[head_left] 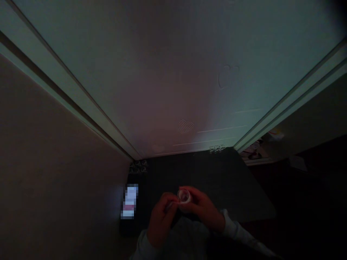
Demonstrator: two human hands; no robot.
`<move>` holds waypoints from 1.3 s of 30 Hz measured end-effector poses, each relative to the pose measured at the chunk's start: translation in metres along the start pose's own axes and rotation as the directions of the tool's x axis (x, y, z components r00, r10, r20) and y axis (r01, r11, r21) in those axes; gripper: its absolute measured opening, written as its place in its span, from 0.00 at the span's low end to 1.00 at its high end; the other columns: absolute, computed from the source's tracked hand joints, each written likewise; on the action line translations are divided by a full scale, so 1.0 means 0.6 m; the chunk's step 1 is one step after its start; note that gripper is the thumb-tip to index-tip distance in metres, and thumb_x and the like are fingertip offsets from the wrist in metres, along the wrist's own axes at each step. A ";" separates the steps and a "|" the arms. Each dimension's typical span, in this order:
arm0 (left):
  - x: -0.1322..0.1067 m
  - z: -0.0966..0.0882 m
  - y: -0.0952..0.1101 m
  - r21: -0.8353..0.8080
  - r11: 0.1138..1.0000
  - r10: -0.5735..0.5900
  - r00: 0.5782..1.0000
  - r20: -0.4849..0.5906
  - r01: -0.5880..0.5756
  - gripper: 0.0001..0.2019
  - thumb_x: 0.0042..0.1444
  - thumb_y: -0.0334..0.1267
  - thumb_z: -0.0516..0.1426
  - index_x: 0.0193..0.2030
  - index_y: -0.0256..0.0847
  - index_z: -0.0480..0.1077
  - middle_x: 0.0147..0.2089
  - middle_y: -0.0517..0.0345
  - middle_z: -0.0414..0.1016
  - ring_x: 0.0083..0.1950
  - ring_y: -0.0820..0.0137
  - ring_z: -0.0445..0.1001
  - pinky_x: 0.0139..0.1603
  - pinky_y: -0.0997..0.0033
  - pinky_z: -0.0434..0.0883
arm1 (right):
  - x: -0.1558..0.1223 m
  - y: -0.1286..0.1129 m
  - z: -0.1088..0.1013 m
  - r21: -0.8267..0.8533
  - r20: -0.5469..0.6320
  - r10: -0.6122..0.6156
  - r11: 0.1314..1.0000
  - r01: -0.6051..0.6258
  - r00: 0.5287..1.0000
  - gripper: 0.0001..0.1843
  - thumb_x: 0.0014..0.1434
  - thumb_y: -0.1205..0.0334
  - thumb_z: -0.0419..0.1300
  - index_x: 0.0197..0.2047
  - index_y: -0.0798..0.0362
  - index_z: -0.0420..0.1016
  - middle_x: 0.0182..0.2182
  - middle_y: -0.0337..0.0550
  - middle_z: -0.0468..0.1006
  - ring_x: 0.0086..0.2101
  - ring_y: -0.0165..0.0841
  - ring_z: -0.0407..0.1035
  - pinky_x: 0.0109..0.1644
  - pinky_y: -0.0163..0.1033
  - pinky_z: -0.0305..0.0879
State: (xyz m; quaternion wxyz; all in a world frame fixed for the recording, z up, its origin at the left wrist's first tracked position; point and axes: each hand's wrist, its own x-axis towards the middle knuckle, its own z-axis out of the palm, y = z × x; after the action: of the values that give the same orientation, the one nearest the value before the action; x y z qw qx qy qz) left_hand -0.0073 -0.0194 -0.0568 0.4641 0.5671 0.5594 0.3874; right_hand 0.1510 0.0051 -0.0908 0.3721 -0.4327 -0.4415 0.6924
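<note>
Jar [184, 198], as far as the dim light lets you name it, is up in front of your body over the near part of the dark counter [233, 187], its round rim tilted toward you. Your right hand [200, 205] wraps it from the right, with fingers curled around the far side and the thumb along the near side, so the wall is pinched between them. Your left hand [162, 216] meets it at the left edge, finger and thumb drawn close together; a pale bit shows there, but you cannot tell whether they pinch a separate piece or part of the jar.

Judging by its small size and the loose way you carry it, expect it to be light. The wall looks stiff and smooth, so it may slip if your fingers are damp; whether it is glass or plastic, and so how fragile, you cannot tell. The best hold is low around the body, with light, even pressure, leaving the rim free. The left side suits a fingertip grip only, since the edge there looks thin. Your phone [129, 201] glows to the left, well apart from both hands.
</note>
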 end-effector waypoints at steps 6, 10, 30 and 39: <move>0.006 0.007 -0.014 -0.037 0.999 -0.042 0.989 -0.141 0.037 0.09 0.52 0.38 0.56 0.40 0.40 0.69 0.37 0.55 0.73 0.39 0.64 0.73 0.40 0.67 0.71 | -0.002 -0.010 0.002 0.005 0.069 -0.098 0.995 0.098 0.993 0.24 0.48 0.52 0.65 0.48 0.50 0.74 0.45 0.46 0.70 0.46 0.39 0.66 0.53 0.47 0.60; 0.013 -0.004 -0.025 0.199 0.972 0.152 0.983 -0.104 -0.129 0.10 0.52 0.38 0.56 0.41 0.43 0.74 0.42 0.50 0.73 0.45 0.60 0.71 0.47 0.60 0.69 | 0.000 -0.006 0.000 0.039 0.110 -0.066 0.997 0.062 0.992 0.28 0.50 0.47 0.61 0.53 0.51 0.69 0.50 0.49 0.70 0.50 0.41 0.65 0.56 0.49 0.57; 0.032 -0.005 -0.020 0.228 0.948 0.242 0.969 -0.055 -0.223 0.05 0.51 0.39 0.59 0.31 0.43 0.76 0.35 0.53 0.77 0.39 0.62 0.75 0.41 0.65 0.74 | 0.016 -0.015 0.010 0.081 0.026 -0.072 0.994 0.069 0.997 0.23 0.52 0.40 0.56 0.34 0.53 0.69 0.29 0.39 0.69 0.31 0.31 0.64 0.36 0.37 0.61; 0.026 -0.007 -0.008 0.130 0.982 0.143 0.989 -0.038 -0.137 0.05 0.51 0.37 0.57 0.30 0.43 0.76 0.38 0.51 0.77 0.42 0.61 0.75 0.44 0.62 0.73 | 0.015 -0.004 0.005 -0.026 -0.069 -0.102 0.995 0.100 0.992 0.23 0.54 0.41 0.54 0.32 0.54 0.72 0.29 0.42 0.73 0.31 0.33 0.67 0.36 0.38 0.63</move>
State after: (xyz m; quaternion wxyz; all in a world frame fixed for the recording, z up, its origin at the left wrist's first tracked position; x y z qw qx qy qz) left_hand -0.0114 -0.0036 -0.0613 0.3853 0.6241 0.5526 0.3958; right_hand 0.1452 0.0129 -0.0905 0.4170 -0.4382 -0.4572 0.6519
